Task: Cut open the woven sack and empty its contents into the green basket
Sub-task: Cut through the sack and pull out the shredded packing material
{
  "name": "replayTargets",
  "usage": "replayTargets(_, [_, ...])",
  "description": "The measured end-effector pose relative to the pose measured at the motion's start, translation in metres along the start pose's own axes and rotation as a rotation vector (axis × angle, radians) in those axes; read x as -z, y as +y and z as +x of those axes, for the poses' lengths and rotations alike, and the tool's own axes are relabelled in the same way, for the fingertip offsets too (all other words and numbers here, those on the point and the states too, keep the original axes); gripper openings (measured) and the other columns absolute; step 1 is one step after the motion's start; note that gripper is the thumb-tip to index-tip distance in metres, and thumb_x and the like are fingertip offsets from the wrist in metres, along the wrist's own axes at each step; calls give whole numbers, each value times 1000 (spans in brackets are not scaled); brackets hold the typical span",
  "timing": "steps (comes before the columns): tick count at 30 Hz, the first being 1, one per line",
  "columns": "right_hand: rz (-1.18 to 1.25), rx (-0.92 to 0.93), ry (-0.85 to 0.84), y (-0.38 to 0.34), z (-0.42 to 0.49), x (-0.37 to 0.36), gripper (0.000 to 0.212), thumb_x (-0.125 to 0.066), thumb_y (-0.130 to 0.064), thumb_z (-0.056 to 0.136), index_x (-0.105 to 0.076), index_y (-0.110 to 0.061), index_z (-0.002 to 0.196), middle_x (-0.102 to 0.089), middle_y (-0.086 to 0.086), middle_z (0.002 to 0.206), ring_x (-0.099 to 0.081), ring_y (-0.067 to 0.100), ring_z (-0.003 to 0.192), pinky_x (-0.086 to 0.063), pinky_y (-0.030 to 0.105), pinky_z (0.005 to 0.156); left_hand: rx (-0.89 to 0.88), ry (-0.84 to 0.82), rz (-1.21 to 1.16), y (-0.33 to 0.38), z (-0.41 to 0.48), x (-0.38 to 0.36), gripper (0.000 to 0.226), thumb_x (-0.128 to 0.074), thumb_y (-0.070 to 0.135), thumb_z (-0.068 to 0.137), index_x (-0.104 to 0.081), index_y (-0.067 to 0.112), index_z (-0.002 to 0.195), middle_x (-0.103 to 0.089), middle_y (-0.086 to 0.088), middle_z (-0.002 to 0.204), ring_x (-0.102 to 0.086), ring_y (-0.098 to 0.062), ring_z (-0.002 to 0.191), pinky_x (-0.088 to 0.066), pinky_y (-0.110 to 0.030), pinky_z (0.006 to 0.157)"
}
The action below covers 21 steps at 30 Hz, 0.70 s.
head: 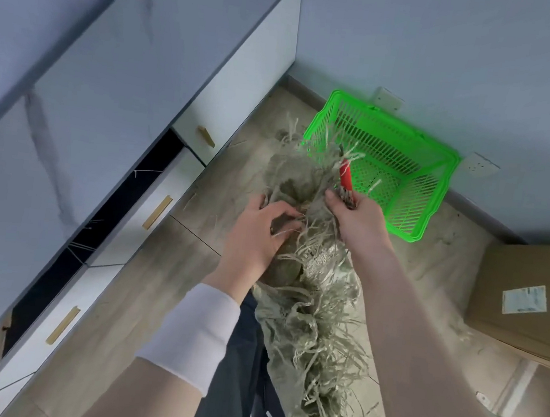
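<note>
Frayed strands of the woven sack (311, 300) hang closest, draped over the person's lap. Left hand (257, 237) clutches its torn fabric; right hand (357, 220) is clenched on a red-handled cutter (346, 178). Just beyond, the green basket (416, 175) sits tilted on the floor (193, 257) against the wall.

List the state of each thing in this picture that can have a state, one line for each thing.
Frayed grey-green woven sack: cut open, loose strands hanging.
Green plastic lattice basket: on the floor by the wall, nothing in it yet.
Red-handled cutting tool: held, blade hidden.
Left hand: reaching into the sack opening.
Right hand: closed on the tool.
Brown cardboard box: shut.
White drawers: shut.
</note>
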State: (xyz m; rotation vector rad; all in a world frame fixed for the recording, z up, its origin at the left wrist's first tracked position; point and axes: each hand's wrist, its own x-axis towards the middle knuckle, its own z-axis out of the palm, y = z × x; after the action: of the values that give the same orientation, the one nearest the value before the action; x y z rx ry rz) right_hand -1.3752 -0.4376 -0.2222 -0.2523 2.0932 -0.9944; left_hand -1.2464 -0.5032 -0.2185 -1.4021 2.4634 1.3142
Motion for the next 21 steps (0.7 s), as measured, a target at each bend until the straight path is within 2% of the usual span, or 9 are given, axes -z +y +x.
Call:
replayTargets(2, [-21, 0, 41, 2, -1, 2, 14, -58, -30, 89, -62, -16, 88, -60, 8, 73, -55, 23, 73, -41, 33, 67, 45, -13, -32, -1, 8, 3, 20, -59, 29, 88, -66, 17, 102, -59, -6, 111, -52, -20, 103, -27, -18, 68])
replayTargets(6, [-51, -105, 101, 11, -1, 4, 28, -59, -31, 88, -63, -8, 102, -62, 10, 82, -57, 24, 78, -41, 30, 69, 101, -87, -60, -2, 20, -1, 19, -54, 27, 92, -63, 15, 103, -61, -7, 111, -53, -22, 105, -31, -20, 76])
replayTargets(9, [29, -314, 75, 14, -5, 30, 40, -65, -30, 81, -51, -12, 114, -48, 1, 79, -42, 13, 63, -33, 26, 53, 136, -61, -105, -2, 22, -3, 22, -52, 27, 93, -63, 12, 104, -62, -8, 113, -54, -24, 106, -32, -21, 76])
replayTargets(11, [115, -379, 139, 11, -13, 55, 56, -65, -37, 78, -45, -14, 126, -48, 5, 88, -35, 13, 60, -27, 24, 50, 136, -50, -117, -3, 22, -4, 22, -52, 27, 93, -63, 10, 104, -64, -8, 111, -56, -24, 104, -32, -20, 73])
replayTargets(13, [91, -281, 277, 0, -28, 70, 54, -57, -44, 81, -43, -17, 126, -53, 9, 109, -40, 15, 63, -32, 26, 55, 124, -27, -138, -2, 20, -6, 21, -54, 25, 93, -64, 9, 103, -65, -9, 108, -57, -24, 101, -30, -18, 69])
replayTargets(15, [119, -17, 325, -18, -47, 67, 26, -45, -33, 93, -43, -23, 117, -61, 3, 106, -48, 7, 61, -37, 21, 53, 117, 6, -159, 3, 18, -10, 21, -55, 24, 92, -65, 8, 102, -66, -8, 107, -57, -23, 100, -30, -16, 67])
replayTargets(17, [81, 169, 195, -38, -68, 44, 12, -38, -23, 98, -45, -31, 104, -65, -6, 93, -52, 4, 54, -40, 22, 47, 119, 21, -173, 7, 17, -14, 20, -56, 23, 92, -65, 8, 101, -66, -8, 106, -58, -23, 100, -31, -17, 68])
replayTargets(19, [-62, 233, 34, -41, -80, 15, 14, -39, -24, 97, -48, -35, 97, -67, 0, 97, -62, 22, 70, -49, 35, 62, 132, 20, -190, 11, 18, -18, 18, -57, 22, 91, -66, 9, 99, -67, -8, 105, -58, -24, 101, -34, -20, 73])
replayTargets(21, [-167, 168, -13, -30, -80, -4, 17, -38, -25, 97, -51, -31, 105, -68, 3, 100, -63, 34, 81, -51, 45, 75, 179, 15, -234, 14, 18, -19, 15, -57, 21, 90, -65, 11, 98, -65, -4, 101, -58, -22, 100, -35, -20, 72])
